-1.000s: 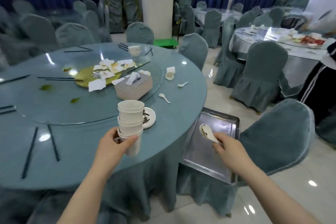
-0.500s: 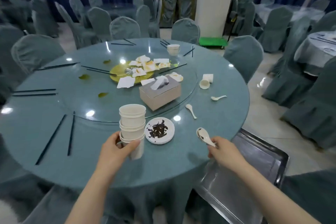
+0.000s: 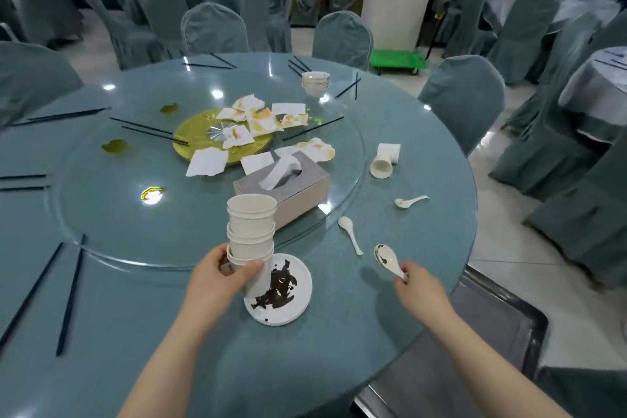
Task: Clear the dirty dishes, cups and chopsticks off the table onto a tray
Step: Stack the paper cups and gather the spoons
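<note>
Head view: our left hand [image 3: 217,276] gripped stacked cups [image 3: 251,234] above the small plate [image 3: 283,295]; our right hand [image 3: 419,292] clasped a spoon [image 3: 386,256]. Round table [image 3: 135,316], tray [image 3: 502,326] beside it, covered chairs [image 3: 461,95] around.

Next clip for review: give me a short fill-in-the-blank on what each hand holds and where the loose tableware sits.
1. The left hand grips a stack of paper ____.
2. The right hand holds a dirty white ____ by its handle.
3. The small plate with dark scraps lies just right of the ____ hand.
4. Two spoons lie loose on the table, and the metal tray sits beside its ____ edge.

Missing words: cups; spoon; left; right
</note>
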`<state>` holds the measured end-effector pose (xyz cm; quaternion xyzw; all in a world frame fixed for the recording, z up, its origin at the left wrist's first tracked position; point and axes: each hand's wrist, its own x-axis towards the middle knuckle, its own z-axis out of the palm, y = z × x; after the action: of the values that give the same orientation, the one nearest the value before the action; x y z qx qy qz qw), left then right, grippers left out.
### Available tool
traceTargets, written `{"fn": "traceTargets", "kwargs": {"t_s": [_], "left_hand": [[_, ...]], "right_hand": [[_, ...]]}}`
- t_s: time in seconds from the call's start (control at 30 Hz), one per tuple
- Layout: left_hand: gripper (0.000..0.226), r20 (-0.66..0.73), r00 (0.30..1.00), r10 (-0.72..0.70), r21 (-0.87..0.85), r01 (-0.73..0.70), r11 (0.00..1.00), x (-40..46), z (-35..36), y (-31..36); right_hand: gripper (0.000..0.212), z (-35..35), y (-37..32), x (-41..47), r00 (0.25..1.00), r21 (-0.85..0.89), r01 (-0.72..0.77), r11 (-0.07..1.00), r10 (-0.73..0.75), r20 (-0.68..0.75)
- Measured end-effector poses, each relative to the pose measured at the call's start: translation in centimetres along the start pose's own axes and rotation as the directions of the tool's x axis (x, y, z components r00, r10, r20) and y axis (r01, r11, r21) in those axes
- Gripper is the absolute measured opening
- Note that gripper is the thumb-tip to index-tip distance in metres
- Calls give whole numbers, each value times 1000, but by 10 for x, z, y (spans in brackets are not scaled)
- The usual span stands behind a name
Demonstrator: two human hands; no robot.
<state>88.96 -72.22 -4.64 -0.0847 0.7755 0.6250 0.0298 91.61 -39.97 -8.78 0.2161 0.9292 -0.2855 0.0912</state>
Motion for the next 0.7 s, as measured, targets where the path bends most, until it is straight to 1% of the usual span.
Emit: {"fn": "traceTargets", "kwargs": {"t_s": [0.07, 0.23, 0.33, 0.5, 0.6, 0.63, 0.7], "left_hand": [[30, -28, 1000, -14, 12, 15, 1000, 10, 0, 0], [37, -150, 985, -81, 0, 82, 997, 19, 1, -2], [34, -215, 969, -126, 5, 130, 992, 18, 0, -6], [25, -309, 932, -191, 23, 208, 978, 17, 4, -15], [25, -340, 916, -213, 25, 236, 971, 15, 7, -20], [25, -348, 911, -221, 25, 244, 969, 14, 8, -21], [25, -363, 902, -232, 24, 258, 966, 14, 10, -22]], "right_hand": [[15, 3, -7, 22, 1000, 24, 0, 1000, 0, 6], [14, 17, -20, 78, 995, 34, 49, 998, -52, 86], [15, 27, -27, 111, 993, 42, 67, 997, -70, 97], [27, 47, -35, 154, 992, 32, 90, 995, -93, 83], [33, 59, -37, 168, 987, 20, 106, 994, -107, 123], [33, 62, -37, 171, 984, 9, 107, 994, -108, 139], [24, 66, -36, 175, 979, -5, 127, 992, -124, 162]]}}
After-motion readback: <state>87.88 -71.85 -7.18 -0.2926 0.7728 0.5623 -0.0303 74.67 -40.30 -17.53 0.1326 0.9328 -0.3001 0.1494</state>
